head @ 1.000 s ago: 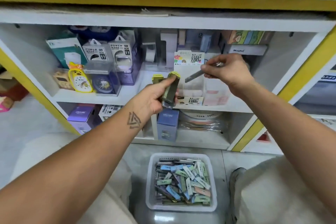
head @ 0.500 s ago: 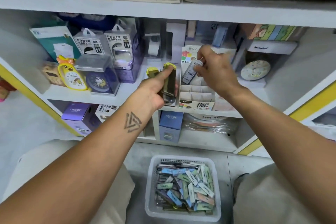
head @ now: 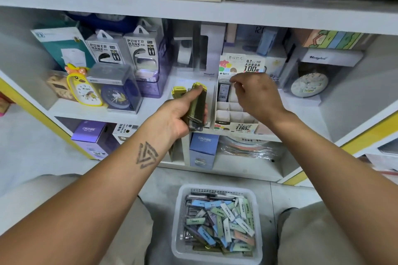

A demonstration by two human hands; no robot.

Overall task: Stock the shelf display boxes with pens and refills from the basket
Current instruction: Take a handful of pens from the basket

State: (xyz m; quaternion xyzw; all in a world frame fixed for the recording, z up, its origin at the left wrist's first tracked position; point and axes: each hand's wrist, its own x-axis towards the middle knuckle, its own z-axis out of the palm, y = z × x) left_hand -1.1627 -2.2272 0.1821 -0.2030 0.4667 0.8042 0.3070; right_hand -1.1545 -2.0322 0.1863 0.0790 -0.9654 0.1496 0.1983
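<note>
Head view: refill case [head: 223, 92] in display box [head: 234, 115].

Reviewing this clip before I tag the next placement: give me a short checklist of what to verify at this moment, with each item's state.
1. A refill case stands in a back cell of the display box: ok.
2. Right hand has let go of that case: cannot tell, its fingertips are at the case's top.
3. Left hand has a firm grip on the bundle of cases: ok.
4. Free cells remain in the display box: ok, the front rows look empty.
5. Basket on the floor holds more stock: ok, many cases inside.
</note>
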